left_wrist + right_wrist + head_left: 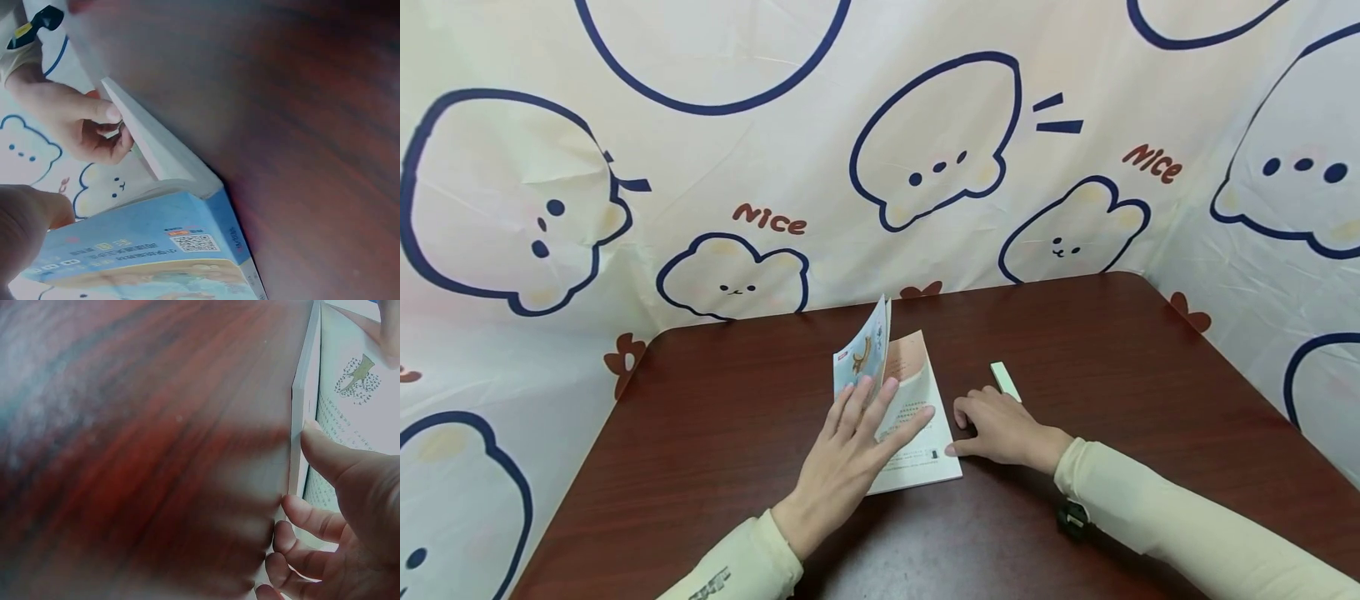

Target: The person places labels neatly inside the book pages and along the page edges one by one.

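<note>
A blue-covered book [913, 425] stands open on the table, its cover [862, 354] raised on the left and a printed page facing up on the right. My left hand [846, 454] reaches across it with spread, fairly straight fingers, overlapping the cover and page in the head view. The left wrist view has the blue cover [144, 240] and thick spine close up. At the page's right edge is my right hand [1003, 429], fingers curled. Its thumb [331, 447] rests on the book's edge, with the fingertips gripping just below it. A pale green bar [1006, 382] lies just beyond that hand.
The dark reddish-brown table [722, 417] extends to both sides of the book. Behind it hangs a white cloth [715, 167] printed with cartoon bears. A dark watch-like band [1072, 517] sits at my right sleeve.
</note>
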A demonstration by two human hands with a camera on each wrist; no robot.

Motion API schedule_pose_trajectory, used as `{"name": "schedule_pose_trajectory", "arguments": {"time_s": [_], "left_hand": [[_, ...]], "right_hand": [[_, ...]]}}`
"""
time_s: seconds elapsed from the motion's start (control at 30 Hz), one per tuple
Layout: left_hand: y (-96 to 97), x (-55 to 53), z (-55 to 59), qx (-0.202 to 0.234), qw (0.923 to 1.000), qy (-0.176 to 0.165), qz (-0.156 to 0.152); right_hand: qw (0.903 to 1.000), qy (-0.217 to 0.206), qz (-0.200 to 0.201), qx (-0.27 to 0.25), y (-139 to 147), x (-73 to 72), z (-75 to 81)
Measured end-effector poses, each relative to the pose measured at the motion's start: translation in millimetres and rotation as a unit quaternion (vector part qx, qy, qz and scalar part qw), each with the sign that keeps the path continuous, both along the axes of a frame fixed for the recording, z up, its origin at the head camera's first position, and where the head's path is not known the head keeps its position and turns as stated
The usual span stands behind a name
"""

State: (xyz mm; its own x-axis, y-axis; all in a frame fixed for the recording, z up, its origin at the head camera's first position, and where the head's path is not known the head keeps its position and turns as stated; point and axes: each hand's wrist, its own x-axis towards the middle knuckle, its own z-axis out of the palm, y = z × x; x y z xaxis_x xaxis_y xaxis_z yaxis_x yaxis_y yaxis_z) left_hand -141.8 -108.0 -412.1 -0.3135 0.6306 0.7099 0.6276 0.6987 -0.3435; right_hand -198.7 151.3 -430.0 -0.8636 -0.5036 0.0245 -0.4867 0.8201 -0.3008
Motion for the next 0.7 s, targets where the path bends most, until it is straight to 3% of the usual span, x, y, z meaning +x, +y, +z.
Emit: {"name": "schedule_pose_trajectory", "arguments": {"time_s": [0.1, 0.2, 0.3, 0.47, 0.7], "left_hand": [[0.6, -3.0, -0.8, 0.015, 0.9983, 0.054, -0.013], [0.1, -3.9, -1.9, 0.01, 0.9973, 0.07, -0.017], [-0.5, -2.8, -2.7, -0.015, 0.9989, 0.043, -0.013], [3.3, -0.9, -2.9, -0.073, 0.9969, -0.019, 0.023], [14.5, -1.1, -5.6, -0.104, 0.9925, -0.042, 0.048]], "right_hand": [[1.0, 0.0, 0.0, 0.0, 0, -0.1, -0.1], [1.0, 0.001, 0.002, 0.0, 0, -0.5, -0.1], [1.0, 0.001, 0.003, 0.001, 1, -0.8, 0.4], [1.0, 0.001, 0.004, 0.003, 1, -1.0, 1.6], [1.0, 0.006, 0.005, 0.005, 0, -0.3, 1.6]]}}
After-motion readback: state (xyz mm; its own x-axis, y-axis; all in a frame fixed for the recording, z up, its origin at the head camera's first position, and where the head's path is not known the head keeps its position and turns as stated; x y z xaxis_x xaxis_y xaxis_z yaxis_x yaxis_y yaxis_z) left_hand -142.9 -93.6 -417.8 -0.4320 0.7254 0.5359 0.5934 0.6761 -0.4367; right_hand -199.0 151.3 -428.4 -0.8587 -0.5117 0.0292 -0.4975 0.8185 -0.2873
